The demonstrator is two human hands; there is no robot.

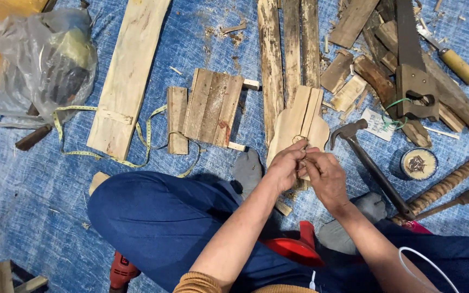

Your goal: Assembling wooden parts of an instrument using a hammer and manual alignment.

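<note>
Both hands meet over the near end of a pale shaped wooden piece (pixel 299 122) that lies on the blue mat (pixel 28 179). The left hand (pixel 286 165) is curled, fingers drawn in narrowly, and rests on the lower edge of the wooden piece. The right hand (pixel 327 176) is closed to a pinch, thumb and forefinger pressed together where they meet the left fingertips. A very small object appears to sit in that pinch; it is too small to identify.

The near end of the wooden piece is covered by both hands, so its contact with the fingers cannot be read exactly. The piece extends away from the hands toward the long weathered planks (pixel 289 49). A small dark circular mark shows on the piece just above the left fingers.

A claw hammer (pixel 370 163) lies just right of the right hand, head near the wooden piece, handle running toward the person's knee. A small round tin of nails (pixel 418 164) stands beyond the hammer. A handsaw (pixel 413 76) rests on scrap wood farther right. A slatted panel (pixel 213 108) and a yellow tape measure (pixel 109 157) lie to the left, well apart from the hands.
</note>
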